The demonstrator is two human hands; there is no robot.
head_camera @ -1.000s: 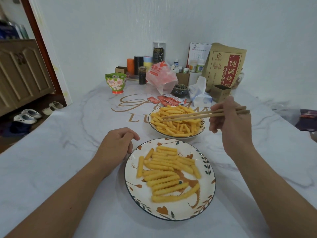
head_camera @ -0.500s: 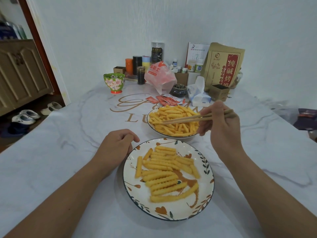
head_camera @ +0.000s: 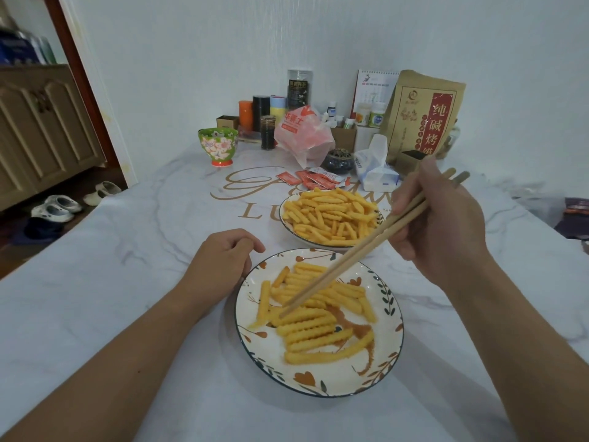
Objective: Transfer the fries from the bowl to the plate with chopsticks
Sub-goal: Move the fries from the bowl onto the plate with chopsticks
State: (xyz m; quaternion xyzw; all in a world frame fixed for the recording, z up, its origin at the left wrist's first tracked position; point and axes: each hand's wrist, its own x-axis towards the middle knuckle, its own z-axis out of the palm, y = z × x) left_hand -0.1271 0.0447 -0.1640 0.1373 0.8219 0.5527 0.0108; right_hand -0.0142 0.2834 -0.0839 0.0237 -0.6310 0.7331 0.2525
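A white bowl [head_camera: 288,231] full of crinkle-cut fries [head_camera: 328,215] stands mid-table. In front of it a leaf-patterned plate [head_camera: 264,355] holds more fries [head_camera: 315,330] in rows. My right hand [head_camera: 443,224] grips a pair of wooden chopsticks [head_camera: 350,260] that slant down to the left. Their tips rest among the fries at the plate's left side, by a loose fry [head_camera: 266,317]; whether they pinch it is unclear. My left hand [head_camera: 223,260] rests on the table beside the plate's left rim, fingers loosely curled and empty.
Behind the bowl lie red sauce packets [head_camera: 312,180], a tissue pack [head_camera: 373,169], a pink bag [head_camera: 302,135], a floral cup [head_camera: 218,146], jars and a brown paper bag [head_camera: 420,116] against the wall. The table's left edge drops to a floor with shoes [head_camera: 57,207].
My right hand has swung the chopsticks from over the bowl down to the plate; their tips now lie among the plate's left-side fries. The left hand stayed put.
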